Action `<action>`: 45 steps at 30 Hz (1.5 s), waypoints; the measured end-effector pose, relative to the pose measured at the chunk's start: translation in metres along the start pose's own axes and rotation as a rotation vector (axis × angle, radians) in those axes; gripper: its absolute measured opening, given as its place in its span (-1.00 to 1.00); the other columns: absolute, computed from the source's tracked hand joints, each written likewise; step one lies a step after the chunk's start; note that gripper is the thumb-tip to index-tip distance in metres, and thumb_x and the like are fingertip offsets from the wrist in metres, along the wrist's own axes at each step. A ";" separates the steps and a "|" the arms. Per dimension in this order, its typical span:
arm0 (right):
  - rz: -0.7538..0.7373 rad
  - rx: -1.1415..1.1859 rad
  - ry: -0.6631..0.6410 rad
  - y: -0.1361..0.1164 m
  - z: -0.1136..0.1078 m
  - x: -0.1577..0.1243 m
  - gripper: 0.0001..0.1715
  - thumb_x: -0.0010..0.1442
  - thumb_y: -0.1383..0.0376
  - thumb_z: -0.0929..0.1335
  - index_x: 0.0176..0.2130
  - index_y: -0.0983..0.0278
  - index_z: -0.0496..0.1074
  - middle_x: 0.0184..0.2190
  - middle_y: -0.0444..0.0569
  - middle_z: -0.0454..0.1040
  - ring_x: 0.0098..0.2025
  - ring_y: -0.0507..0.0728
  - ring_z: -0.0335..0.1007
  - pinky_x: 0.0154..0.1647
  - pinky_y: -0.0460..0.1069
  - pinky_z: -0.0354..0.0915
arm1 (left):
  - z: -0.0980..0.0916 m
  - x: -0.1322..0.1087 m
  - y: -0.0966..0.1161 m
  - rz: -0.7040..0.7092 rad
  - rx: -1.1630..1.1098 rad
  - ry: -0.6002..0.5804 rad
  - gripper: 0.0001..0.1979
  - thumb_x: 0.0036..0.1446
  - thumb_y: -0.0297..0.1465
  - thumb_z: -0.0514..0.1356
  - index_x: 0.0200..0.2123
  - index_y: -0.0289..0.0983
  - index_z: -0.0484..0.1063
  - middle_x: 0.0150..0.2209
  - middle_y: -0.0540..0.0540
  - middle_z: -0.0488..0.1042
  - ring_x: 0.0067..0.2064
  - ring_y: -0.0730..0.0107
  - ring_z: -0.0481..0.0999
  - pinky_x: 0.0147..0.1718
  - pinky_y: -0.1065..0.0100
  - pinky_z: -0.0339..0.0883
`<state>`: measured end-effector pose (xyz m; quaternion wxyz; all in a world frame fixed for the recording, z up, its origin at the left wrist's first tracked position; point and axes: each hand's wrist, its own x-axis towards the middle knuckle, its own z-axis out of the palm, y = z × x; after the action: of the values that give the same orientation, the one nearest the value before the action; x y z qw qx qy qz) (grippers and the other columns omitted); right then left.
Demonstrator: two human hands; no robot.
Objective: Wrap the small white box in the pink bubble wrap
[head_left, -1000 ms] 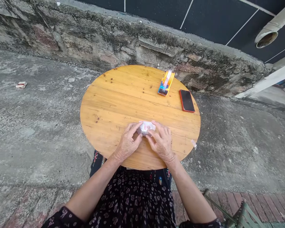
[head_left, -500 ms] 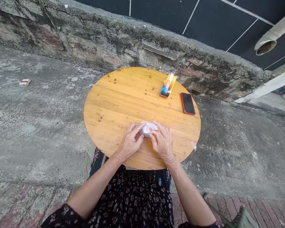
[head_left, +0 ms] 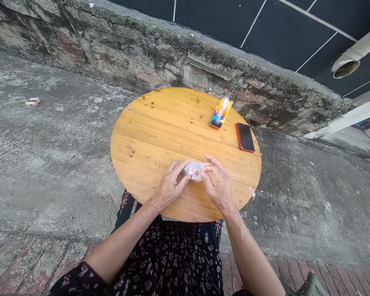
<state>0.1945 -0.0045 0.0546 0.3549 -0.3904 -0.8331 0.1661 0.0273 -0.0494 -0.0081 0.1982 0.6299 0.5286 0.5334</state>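
Note:
Near the front of the round wooden table [head_left: 160, 135] lies a small clear plastic packet [head_left: 193, 169] with something reddish inside. My left hand [head_left: 172, 181] grips its left end between thumb and fingers. At the right end, the thumb and index finger of my right hand [head_left: 217, 181] pinch the plastic, while other fingers of that hand are raised. What exactly is inside the packet is too small to tell.
A yellow and blue tape dispenser [head_left: 221, 113] stands at the table's back right, beside a red-edged phone [head_left: 246, 137]. A bit of clear tape [head_left: 252, 192] hangs at the right edge. Behind the table runs a stone wall [head_left: 172, 70].
My right hand has shifted slightly right, drawing the packet's right end outward. Its upper fingers have lifted off the packet. My left hand keeps its hold.

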 end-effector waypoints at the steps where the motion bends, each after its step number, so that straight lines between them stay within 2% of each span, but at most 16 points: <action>1: 0.021 0.038 0.003 -0.001 -0.002 0.003 -0.93 0.24 0.32 0.30 -0.29 0.19 0.39 0.11 0.05 0.38 0.17 0.23 0.29 0.15 0.24 0.19 | 0.000 0.000 0.000 -0.003 -0.006 0.002 -0.50 0.24 -0.36 0.14 0.23 -0.18 0.18 -0.02 -0.17 0.40 0.01 0.22 0.40 0.03 0.12 0.33; 9: 0.119 0.223 -0.061 0.005 -0.014 0.037 -0.92 0.18 0.29 0.32 -0.36 0.22 0.40 0.10 0.06 0.37 0.12 0.21 0.33 0.15 0.19 0.18 | 0.001 -0.001 0.000 -0.006 -0.030 0.027 -0.41 0.17 -0.41 0.17 0.26 -0.22 0.11 -0.01 -0.19 0.39 0.01 0.20 0.39 0.03 0.12 0.32; 13: 0.206 0.283 -0.096 0.013 -0.012 0.056 -0.91 0.13 0.26 0.34 -0.39 0.24 0.41 0.08 0.09 0.39 0.10 0.24 0.33 0.05 0.16 0.20 | 0.002 -0.002 0.000 -0.011 -0.037 0.048 -0.40 0.14 -0.43 0.18 0.25 -0.23 0.12 -0.02 -0.19 0.38 0.01 0.21 0.41 0.03 0.13 0.33; 16: 0.270 0.375 -0.111 0.023 -0.007 0.070 -0.88 0.08 0.23 0.36 -0.41 0.25 0.42 0.04 0.10 0.42 0.10 0.25 0.31 -0.03 0.11 0.22 | 0.002 0.000 0.001 -0.009 -0.033 0.051 -0.44 0.12 -0.45 0.18 0.20 -0.25 0.17 -0.04 -0.19 0.39 0.00 0.21 0.41 0.03 0.14 0.33; 20: 0.370 0.508 -0.117 0.037 0.002 0.087 -0.86 0.00 0.22 0.39 -0.46 0.26 0.43 -0.09 0.04 0.51 0.07 0.23 0.35 0.02 0.10 0.19 | 0.000 0.002 0.005 -0.005 -0.020 0.043 -0.51 0.11 -0.47 0.17 0.14 -0.27 0.24 -0.05 -0.19 0.39 0.01 0.22 0.41 0.02 0.16 0.34; 26: 0.528 0.599 -0.042 0.056 0.012 0.101 -0.77 -0.01 0.14 0.39 -0.42 0.26 0.48 -0.24 -0.02 0.57 -0.16 0.15 0.42 -0.14 0.05 0.26 | -0.002 0.003 0.007 -0.003 0.004 0.035 -0.66 0.10 -0.48 0.17 -0.02 -0.26 0.39 -0.05 -0.18 0.38 0.03 0.21 0.40 0.03 0.17 0.34; 29: 0.489 0.580 0.032 0.060 0.008 0.094 -0.79 0.02 0.16 0.39 -0.38 0.25 0.47 -0.19 -0.04 0.55 -0.13 0.12 0.40 -0.10 0.04 0.26 | -0.002 0.003 0.006 0.000 -0.007 0.042 -0.67 0.08 -0.49 0.18 -0.04 -0.27 0.39 -0.06 -0.17 0.38 0.02 0.22 0.41 0.02 0.18 0.34; 33: 0.430 0.485 0.134 0.053 -0.006 0.056 -0.77 0.10 0.19 0.38 -0.22 0.24 0.46 -0.25 -0.07 0.51 -0.19 0.10 0.40 -0.10 0.03 0.26 | -0.003 0.004 0.008 -0.020 -0.018 0.036 -0.66 0.07 -0.50 0.17 -0.04 -0.28 0.39 -0.05 -0.18 0.38 0.03 0.22 0.41 0.02 0.18 0.35; 35: 0.484 0.444 0.122 0.045 -0.010 0.028 -0.77 0.16 0.17 0.36 -0.19 0.22 0.44 -0.31 -0.08 0.49 -0.24 0.10 0.41 -0.18 0.01 0.28 | -0.003 0.005 0.010 -0.040 -0.028 0.022 -0.65 0.08 -0.49 0.16 -0.03 -0.28 0.38 -0.05 -0.19 0.39 0.02 0.22 0.42 0.01 0.18 0.36; 37: 0.524 0.446 0.028 0.037 -0.009 0.003 -0.76 0.17 0.15 0.37 -0.18 0.22 0.43 -0.38 -0.10 0.48 -0.31 0.09 0.40 -0.23 0.01 0.29 | -0.004 0.005 0.011 -0.056 -0.029 0.008 -0.64 0.08 -0.49 0.16 -0.01 -0.27 0.37 -0.04 -0.19 0.39 0.02 0.21 0.42 0.01 0.16 0.37; 39: 0.521 0.469 -0.005 0.031 -0.003 -0.016 -0.73 0.18 0.13 0.37 -0.15 0.21 0.42 -0.31 -0.07 0.49 -0.29 0.10 0.40 -0.22 0.02 0.32 | -0.004 0.005 0.011 -0.062 -0.022 -0.002 -0.62 0.08 -0.50 0.16 0.00 -0.26 0.36 -0.03 -0.19 0.39 0.02 0.20 0.42 0.02 0.15 0.36; 42: 0.517 0.479 -0.011 0.025 0.009 -0.028 -0.68 0.17 0.10 0.37 -0.12 0.20 0.41 -0.25 -0.04 0.50 -0.29 0.11 0.41 -0.25 0.02 0.35 | -0.005 0.005 0.011 -0.045 -0.014 -0.004 -0.62 0.08 -0.51 0.16 0.01 -0.26 0.37 -0.03 -0.18 0.39 0.02 0.21 0.41 0.03 0.15 0.35; 45: 0.499 0.443 -0.007 0.023 0.018 -0.024 -0.63 0.17 0.08 0.37 -0.07 0.20 0.40 -0.22 -0.02 0.51 -0.32 0.11 0.41 -0.27 0.02 0.36 | -0.004 0.005 0.012 -0.035 -0.003 0.007 -0.65 0.09 -0.50 0.16 -0.01 -0.27 0.39 -0.05 -0.17 0.39 0.01 0.23 0.41 0.01 0.18 0.36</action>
<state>0.2041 -0.0086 0.0183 0.3766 -0.4952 -0.6565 0.4266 0.0284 -0.0511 0.0055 0.2065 0.6184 0.5395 0.5328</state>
